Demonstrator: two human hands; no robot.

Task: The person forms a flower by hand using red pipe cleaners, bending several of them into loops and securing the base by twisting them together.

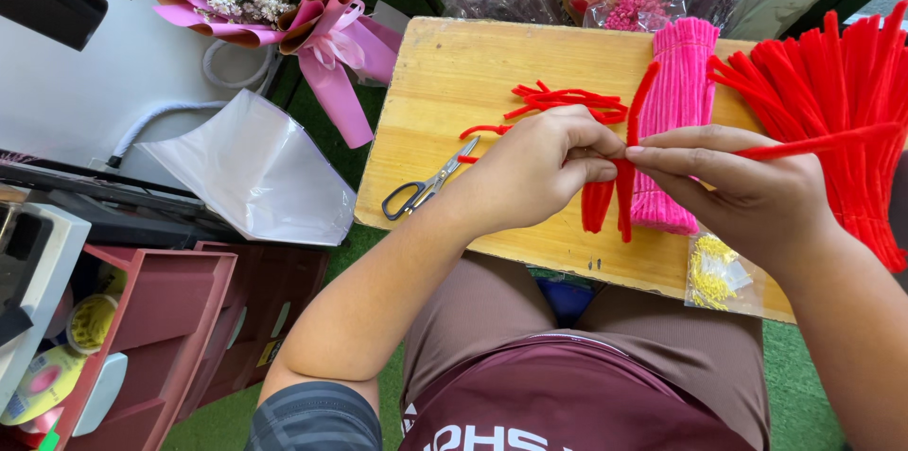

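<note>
A small bunch of short red fuzzy pipe-cleaner pieces (pixel 605 198) is held at the centre of the frame, just above a pale wooden board serving as a tabletop (pixel 445 82) laid across the lap. The left hand (pixel 534 170) is closed around the upper part of the bunch, its fingers curled over and the thumb pressed in. The right hand (pixel 733 186) meets it from the right side of the frame; its thumb and forefinger are pinched on a long red pipe-cleaner stem (pixel 813 142) at the spot where that stem touches the bunch. The long axis of the bunch runs nearly top to bottom in the frame, with the loose ends hanging toward the lower edge, while the stem lies crosswise, trailing away to the right edge. Both hands touch at the bunch, so neither is nearer than the other.

Just behind the bunch a tight bundle of bright pink pipe cleaners (pixel 673 101) is laid on the board, and a large fan of long red pipe cleaners (pixel 842 101) is spread at the right. Loose red offcuts (pixel 567 103) are scattered above the left hand. A pair of grey-handled scissors (pixel 426 188) rests to the left of it, and a small clear bag of yellow bits (pixel 714 271) sits at the board's near edge
</note>
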